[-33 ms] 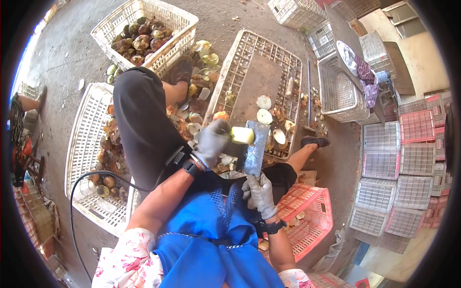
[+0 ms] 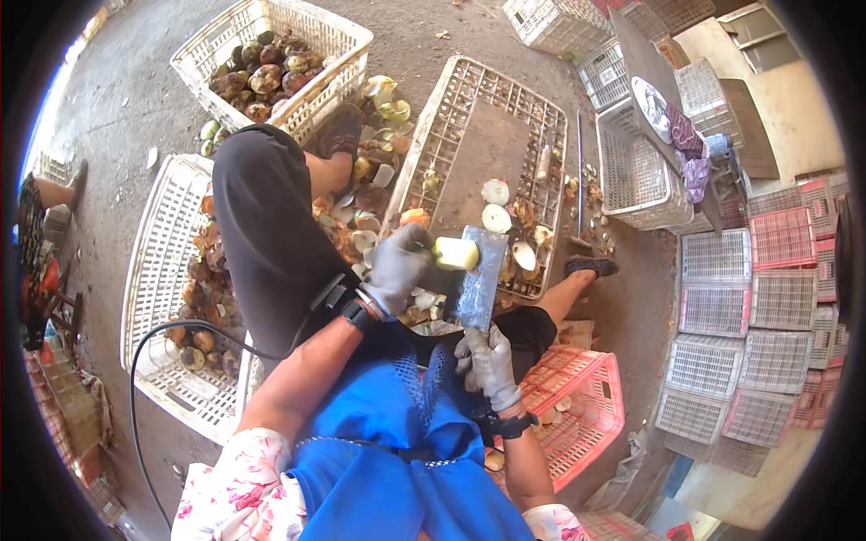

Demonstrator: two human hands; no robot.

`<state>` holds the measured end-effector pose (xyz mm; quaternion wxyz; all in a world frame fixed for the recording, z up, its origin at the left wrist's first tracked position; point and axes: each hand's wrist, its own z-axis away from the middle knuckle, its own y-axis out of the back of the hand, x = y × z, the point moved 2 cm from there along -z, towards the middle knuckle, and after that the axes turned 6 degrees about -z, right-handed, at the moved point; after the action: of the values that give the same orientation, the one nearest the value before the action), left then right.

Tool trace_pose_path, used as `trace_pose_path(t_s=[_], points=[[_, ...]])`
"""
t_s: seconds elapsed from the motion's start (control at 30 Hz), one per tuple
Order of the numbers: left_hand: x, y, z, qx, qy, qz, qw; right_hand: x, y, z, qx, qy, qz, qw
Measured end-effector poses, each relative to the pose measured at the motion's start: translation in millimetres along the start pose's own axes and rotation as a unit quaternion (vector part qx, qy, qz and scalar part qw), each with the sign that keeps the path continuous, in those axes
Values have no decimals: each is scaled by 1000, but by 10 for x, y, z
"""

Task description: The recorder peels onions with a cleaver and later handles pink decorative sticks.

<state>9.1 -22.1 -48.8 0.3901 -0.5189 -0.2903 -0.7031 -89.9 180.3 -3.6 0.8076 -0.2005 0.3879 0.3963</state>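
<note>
Gloved left hand gripping a pale peeled fruit against cleaver blade, gloved right hand closed round its handle, above upturned white crate

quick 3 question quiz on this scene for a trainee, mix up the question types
1. True or false: the left hand holds a pale peeled fruit.
2. Which tool does the right hand grip? A) cleaver B) spoon C) scissors
3. Fill in: the brown unpeeled fruits at the top left lie in a white ____.

Key: 1 true; 2 A, the cleaver; 3 crate.
</note>
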Motion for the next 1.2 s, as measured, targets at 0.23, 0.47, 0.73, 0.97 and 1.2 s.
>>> trace_pose_path(t_s=[0.23, 0.47, 0.73, 0.97, 1.2], points=[[485, -48, 240, 9, 12, -69, 998, 113, 35, -50, 9, 6, -23, 1000], [230, -60, 90, -6, -29, 20, 999, 134, 41, -66, 19, 13, -10, 1000], [37, -65, -1, -4, -10, -3, 1000, 212, 135, -140, 12, -19, -56, 998], [259, -13, 64, -76, 56, 163, 982, 174, 212, -162, 12, -63, -105, 992], [145, 10, -137, -99, 22, -17, 995, 161, 301, -235, -26, -35, -45, 998]])
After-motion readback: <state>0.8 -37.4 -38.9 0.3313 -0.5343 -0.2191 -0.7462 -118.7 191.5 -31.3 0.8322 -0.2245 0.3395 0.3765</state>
